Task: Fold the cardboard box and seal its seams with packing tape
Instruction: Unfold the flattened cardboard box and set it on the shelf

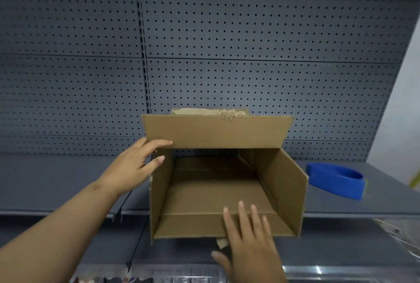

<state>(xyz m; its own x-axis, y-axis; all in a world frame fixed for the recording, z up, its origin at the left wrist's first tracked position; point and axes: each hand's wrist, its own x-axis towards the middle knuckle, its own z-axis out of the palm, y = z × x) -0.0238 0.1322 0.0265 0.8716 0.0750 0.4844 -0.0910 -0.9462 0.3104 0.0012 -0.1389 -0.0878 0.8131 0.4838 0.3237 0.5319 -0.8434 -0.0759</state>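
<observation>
Nearest, the right hand (247, 239) lies with straight, spread fingers on the near flap of the cardboard box (218, 191), its grip open, blurred at the edges. The box stands open-topped on the near edge of a grey shelf (56, 182). On its left, the left hand (136, 164) touches the left wall and far flap, fingers relaxed, holding nothing. Right of the box lies a blue tape dispenser (336, 180). Farthest stands a grey pegboard (204, 44).

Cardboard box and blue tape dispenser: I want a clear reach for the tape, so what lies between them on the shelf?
Nothing: the head view shows only bare grey shelf between the cardboard box and blue tape dispenser.
</observation>
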